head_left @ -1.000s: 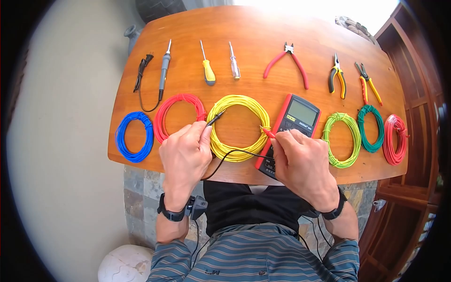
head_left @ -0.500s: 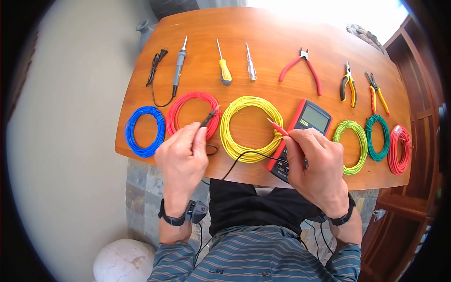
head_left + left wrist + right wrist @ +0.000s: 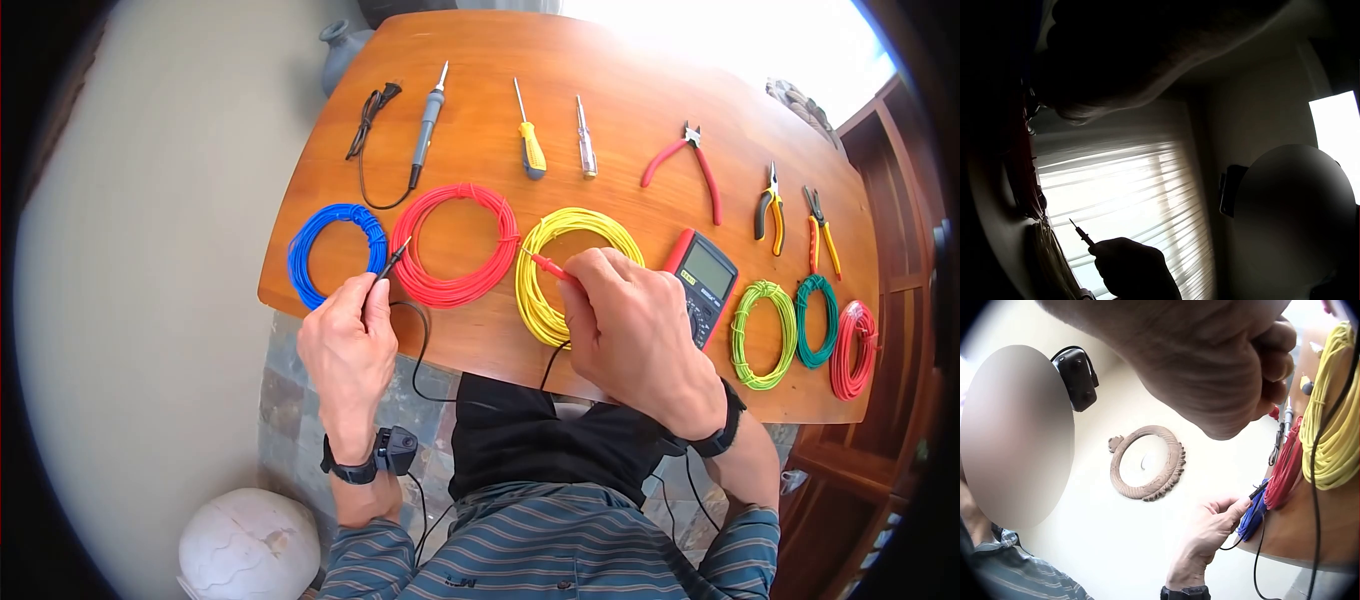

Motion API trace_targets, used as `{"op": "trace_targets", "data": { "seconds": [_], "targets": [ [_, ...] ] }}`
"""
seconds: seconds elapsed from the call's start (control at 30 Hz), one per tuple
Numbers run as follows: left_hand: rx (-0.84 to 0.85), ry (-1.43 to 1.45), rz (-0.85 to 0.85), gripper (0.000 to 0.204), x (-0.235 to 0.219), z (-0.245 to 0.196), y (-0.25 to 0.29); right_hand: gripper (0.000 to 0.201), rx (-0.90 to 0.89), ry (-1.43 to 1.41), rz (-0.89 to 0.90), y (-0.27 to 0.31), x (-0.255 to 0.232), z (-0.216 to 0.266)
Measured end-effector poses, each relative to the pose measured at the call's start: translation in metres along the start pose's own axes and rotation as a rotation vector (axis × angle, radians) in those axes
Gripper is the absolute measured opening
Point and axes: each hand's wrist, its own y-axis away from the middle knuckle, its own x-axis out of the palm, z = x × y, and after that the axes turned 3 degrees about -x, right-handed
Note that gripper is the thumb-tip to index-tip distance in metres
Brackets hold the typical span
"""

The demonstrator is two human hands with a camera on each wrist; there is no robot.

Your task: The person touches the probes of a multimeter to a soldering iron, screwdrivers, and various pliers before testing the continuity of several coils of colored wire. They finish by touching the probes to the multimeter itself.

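My left hand [image 3: 350, 340] pinches a black test probe [image 3: 395, 258] between thumb and fingers, its tip overlapping the left side of the red wire coil [image 3: 450, 293]. Beside that hand lies a blue wire coil [image 3: 300, 260]. A red test probe [image 3: 548, 265] is held in my right hand [image 3: 645, 335], over the yellow wire coil [image 3: 530, 295]; its metal tip points left to the gap between the yellow and red coils. A black lead hangs in a loop from the left probe. The multimeter [image 3: 708, 275] lies right of the yellow coil, partly hidden by my right hand.
Along the back lie a soldering iron [image 3: 428, 130], a yellow screwdriver [image 3: 532, 150], a clear-handled screwdriver [image 3: 586, 150], red-handled cutters [image 3: 705, 165] and two more pliers. At the right are a yellow-green coil [image 3: 742, 335], a dark green coil [image 3: 805, 320] and another red coil [image 3: 843, 350].
Both hands have moved left along the coils: the black probe from the yellow coil to the red coil's left side, the red probe from the yellow coil's right side to its left. The head view has shifted.
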Motion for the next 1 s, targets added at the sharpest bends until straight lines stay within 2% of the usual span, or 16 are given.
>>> {"op": "trace_targets", "data": {
  "seconds": [0.07, 0.27, 0.47, 1.0],
  "targets": [
    [-0.037, 0.003, -0.001, 0.018, -0.001, 0.003, 0.002, 0.008, 0.088, 0.035, 0.087, -0.003, 0.002, -0.002],
    [-0.024, 0.051, 0.051, 0.017, -0.003, 0.004, 0.008, 0.014, 0.044, 0.055, 0.12, -0.009, 0.01, -0.001],
    [-0.088, 0.092, 0.111, 0.015, -0.012, -0.004, 0.01, 0.012, 0.068, 0.077, 0.126, -0.012, 0.014, -0.001],
    [-0.087, 0.092, 0.112, 0.016, -0.012, -0.001, 0.012, 0.017, 0.08, 0.121, 0.115, -0.011, 0.023, 0.001]
  ]
}}
